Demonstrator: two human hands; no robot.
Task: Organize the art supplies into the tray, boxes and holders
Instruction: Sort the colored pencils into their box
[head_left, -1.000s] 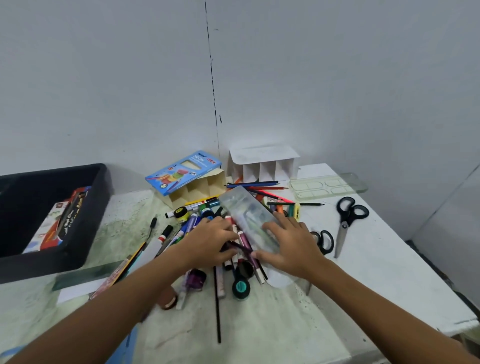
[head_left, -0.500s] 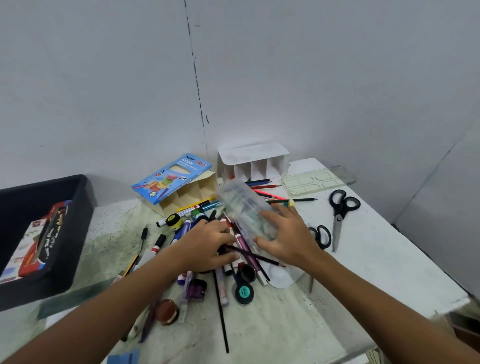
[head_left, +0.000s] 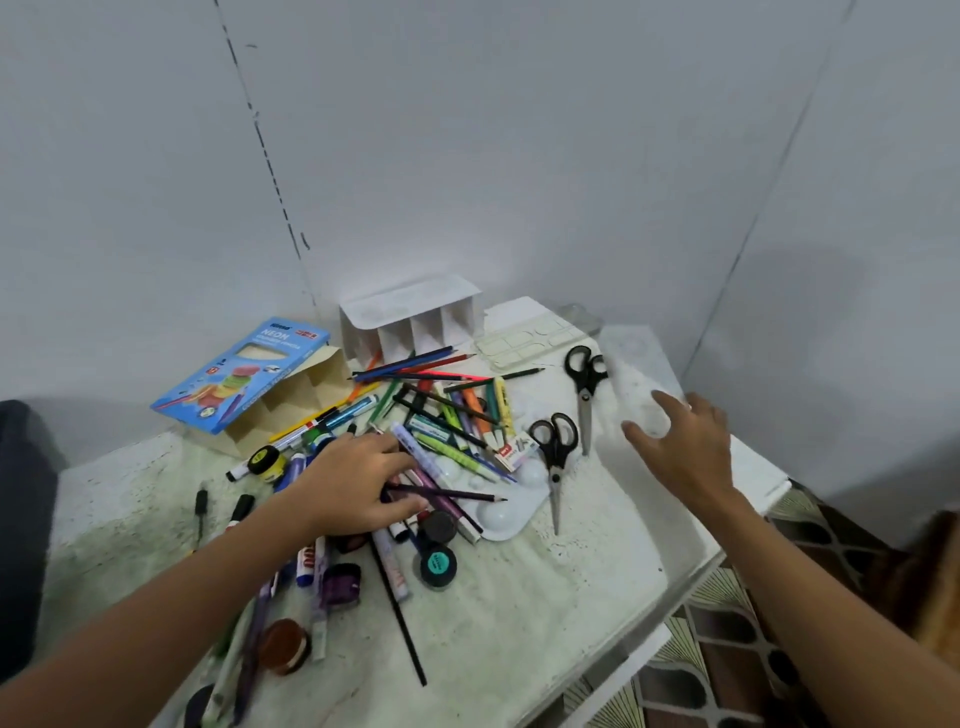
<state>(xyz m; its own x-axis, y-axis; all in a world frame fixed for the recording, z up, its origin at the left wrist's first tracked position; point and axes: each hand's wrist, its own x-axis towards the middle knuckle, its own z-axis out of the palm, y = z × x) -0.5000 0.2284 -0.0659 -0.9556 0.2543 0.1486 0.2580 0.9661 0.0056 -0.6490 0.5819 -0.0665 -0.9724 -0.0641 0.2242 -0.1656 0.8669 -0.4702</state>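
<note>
Left hand (head_left: 358, 483) fingers curl over markers (head_left: 436, 478); right hand (head_left: 685, 441) hovers, fingers spread wide.

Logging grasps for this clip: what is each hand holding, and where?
Right hand: nothing, open in the air. Left hand: rests on the marker pile; hold unclear.

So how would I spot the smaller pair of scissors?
Start at the white divided holder against the wall, then come right and nearer, past the bigger scissors. The smaller scissors lie at the pile's edge, blades pointing towards you, beside the white palette.
</note>
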